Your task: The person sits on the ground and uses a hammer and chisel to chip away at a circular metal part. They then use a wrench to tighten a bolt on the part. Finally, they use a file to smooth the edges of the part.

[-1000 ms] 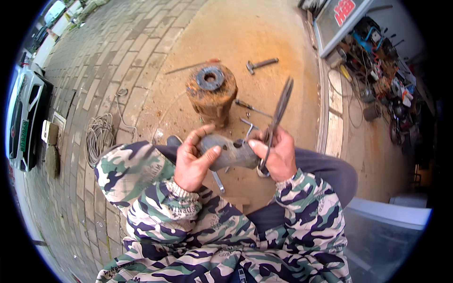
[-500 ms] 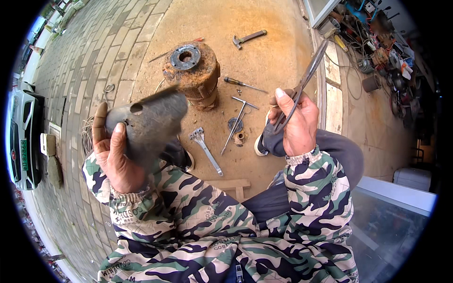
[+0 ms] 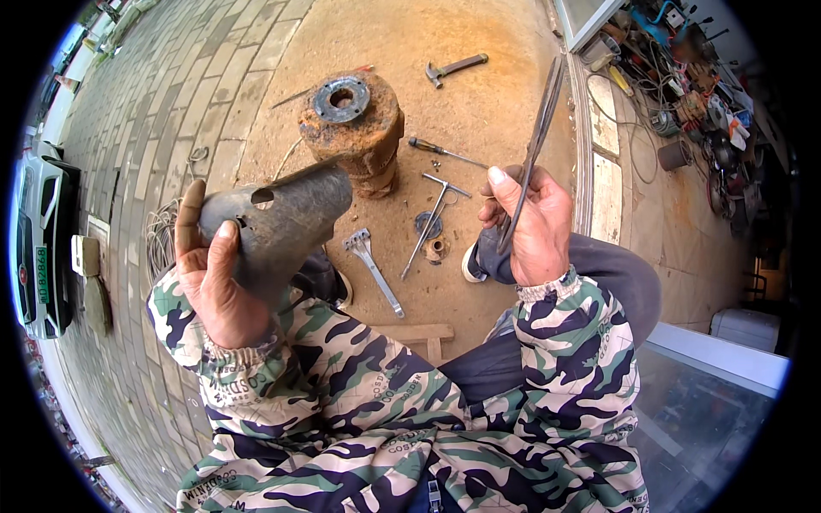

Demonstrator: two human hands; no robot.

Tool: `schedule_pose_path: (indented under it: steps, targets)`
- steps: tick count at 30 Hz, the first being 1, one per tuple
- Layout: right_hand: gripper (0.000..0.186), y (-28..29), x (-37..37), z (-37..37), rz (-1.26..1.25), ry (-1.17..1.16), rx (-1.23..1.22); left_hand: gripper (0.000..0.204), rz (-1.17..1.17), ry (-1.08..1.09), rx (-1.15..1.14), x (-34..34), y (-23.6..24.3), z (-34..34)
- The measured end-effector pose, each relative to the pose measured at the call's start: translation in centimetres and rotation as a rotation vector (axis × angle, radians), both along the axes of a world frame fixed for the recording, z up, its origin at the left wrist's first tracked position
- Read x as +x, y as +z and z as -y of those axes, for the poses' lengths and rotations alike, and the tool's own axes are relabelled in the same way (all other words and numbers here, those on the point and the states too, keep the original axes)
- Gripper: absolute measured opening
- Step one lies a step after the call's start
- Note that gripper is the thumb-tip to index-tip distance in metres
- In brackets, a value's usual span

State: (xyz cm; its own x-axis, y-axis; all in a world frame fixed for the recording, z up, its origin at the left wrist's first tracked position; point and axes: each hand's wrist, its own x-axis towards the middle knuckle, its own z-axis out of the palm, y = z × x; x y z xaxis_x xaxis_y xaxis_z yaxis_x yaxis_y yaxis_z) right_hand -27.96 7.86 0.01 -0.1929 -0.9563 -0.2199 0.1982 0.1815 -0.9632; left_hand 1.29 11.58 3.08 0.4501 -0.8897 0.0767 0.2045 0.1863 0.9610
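Observation:
My left hand [image 3: 218, 286] grips a curved piece of dark sheet metal [image 3: 291, 214], with the thumb on its near face. A round hole and a smaller ragged one pierce that piece. In my right hand [image 3: 537, 218] is a long, slim pair of dark metal shears [image 3: 540, 128], held upright with its narrow edge toward me. Beyond the sheet metal stands a rusty cylindrical motor-like housing [image 3: 372, 158], topped by a grey flanged ring [image 3: 340, 99]. Between my feet lie a grey flat-headed metal tool [image 3: 376, 275] and a T-handle wrench [image 3: 428, 224].
A screwdriver [image 3: 445, 152] and a claw hammer [image 3: 457, 68] lie farther out. Near the wrench are a dark disc [image 3: 429, 225] and a small rusty fitting [image 3: 435, 249]. Coiled wire [image 3: 161, 235] rests at left, near a parked car [image 3: 41, 248]. Cluttered parts [image 3: 701, 111] fill the right side.
My right hand has turned the shears more upright and edge-on. My left hand has shifted the sheet metal slightly right, and it shows more sharply.

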Motion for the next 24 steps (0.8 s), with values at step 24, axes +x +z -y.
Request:
schedule_pose_path:
  steps: [24]
  targets:
    - [0.026,7.3,5.8,9.4,-0.077,0.426,-0.001,0.060,0.036,-0.730,0.314,-1.0,7.7,10.1]
